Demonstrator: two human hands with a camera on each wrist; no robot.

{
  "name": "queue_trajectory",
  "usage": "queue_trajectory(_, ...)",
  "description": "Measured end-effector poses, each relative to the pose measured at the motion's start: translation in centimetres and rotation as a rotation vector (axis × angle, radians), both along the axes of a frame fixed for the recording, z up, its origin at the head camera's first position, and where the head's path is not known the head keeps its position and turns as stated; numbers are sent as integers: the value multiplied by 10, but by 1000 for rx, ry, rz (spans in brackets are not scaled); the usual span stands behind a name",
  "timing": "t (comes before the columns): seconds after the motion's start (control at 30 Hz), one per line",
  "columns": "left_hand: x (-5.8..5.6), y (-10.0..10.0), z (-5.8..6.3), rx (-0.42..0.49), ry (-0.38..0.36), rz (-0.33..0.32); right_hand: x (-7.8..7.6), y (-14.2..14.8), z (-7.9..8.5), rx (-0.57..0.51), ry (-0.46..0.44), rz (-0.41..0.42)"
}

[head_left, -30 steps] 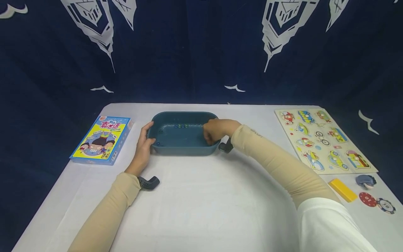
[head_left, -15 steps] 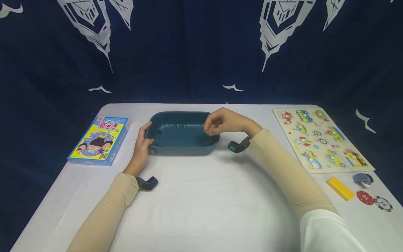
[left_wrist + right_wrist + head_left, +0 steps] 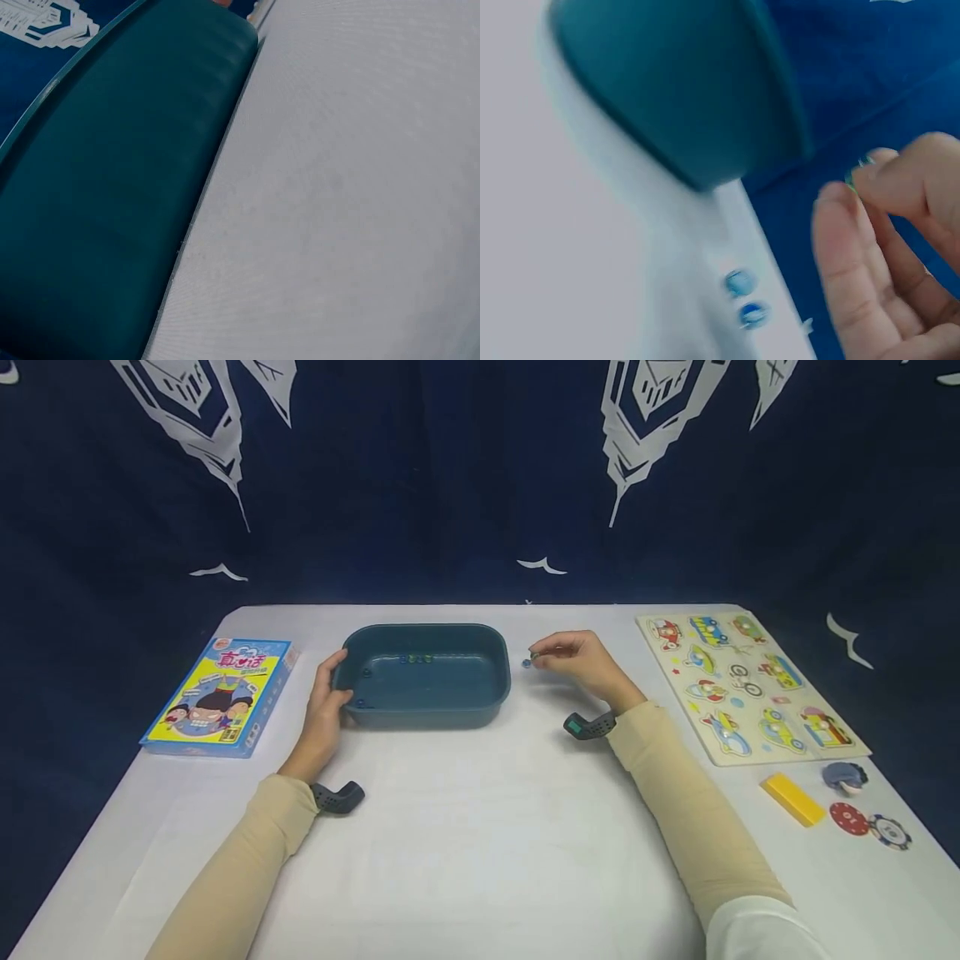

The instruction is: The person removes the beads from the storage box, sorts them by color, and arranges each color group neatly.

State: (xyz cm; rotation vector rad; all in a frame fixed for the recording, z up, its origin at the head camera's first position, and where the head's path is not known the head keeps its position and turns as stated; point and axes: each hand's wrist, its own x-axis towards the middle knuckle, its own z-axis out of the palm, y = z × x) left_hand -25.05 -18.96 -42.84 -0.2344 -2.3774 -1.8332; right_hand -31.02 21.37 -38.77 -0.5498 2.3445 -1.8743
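A dark teal plastic bin [image 3: 420,718] stands near the back of the table, with several small glass marbles [image 3: 416,658] on its floor. My left hand [image 3: 318,718] grips the bin's left end, fingers along the side and thumb at the near corner; the left wrist view shows only the bin's wall [image 3: 127,172]. Right of the bin, my right hand [image 3: 581,662] pinches a greenish marble [image 3: 850,180] between thumb and fingertips, mostly hidden by them. Under that hand, two bluish marbles [image 3: 739,283] lie on the white cloth beside the bin.
A blue and yellow card-game box [image 3: 217,697] lies at the left. On the right are a wooden picture puzzle board [image 3: 750,689], a yellow block [image 3: 792,799], a small grey-blue object [image 3: 845,777], a red chip [image 3: 849,818] and a black-and-white chip [image 3: 890,832]. A navy curtain hangs behind the table.
My right hand has come up out of the bin with a marble and moved right, over the cloth beside it. The left hand keeps its place on the bin. The head view has shifted slightly.
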Motion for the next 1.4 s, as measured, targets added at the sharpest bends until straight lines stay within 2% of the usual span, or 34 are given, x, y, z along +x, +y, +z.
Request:
queue_trajectory(0.2, -1, -1, -4, 15, 35, 6, -6, -1, -27, 96, -12, -82)
queue_trajectory(0.3, 1, 0, 0, 23, 23, 7, -7, -4, -35, 163, 11, -96)
queue_trajectory(0.6, 22, 12, 36, 30, -12, -19, -7, -9, -41, 375, 156, -176)
queue_trajectory(0.8, 24, 12, 36, 35, -29, -20, -5, -9, -40, 389, 139, -175)
queue_trajectory(0.9, 23, 13, 35, 44, -22, -20, -6, -7, -40, 328, 95, -158)
queue_trajectory(1.0, 24, 14, 36, 37, -19, -18, -6, -6, -33, 209, 33, -137)
queue_trajectory(1.1, 25, 15, 36, 13, -23, -13, -4, -8, -15, 108, 9, -121)
queue_trajectory(1.23, 11, 8, 13, 0, 6, -1, 0, -20, 18, 36, 19, -72)
queue_trajectory(1.33, -1, 2, -4, 8, 28, 7, -4, -37, 39, -39, -7, -12)
queue_trajectory(1.4, -1, 1, -4, 15, 28, 9, -9, -53, 48, -89, -32, 23)
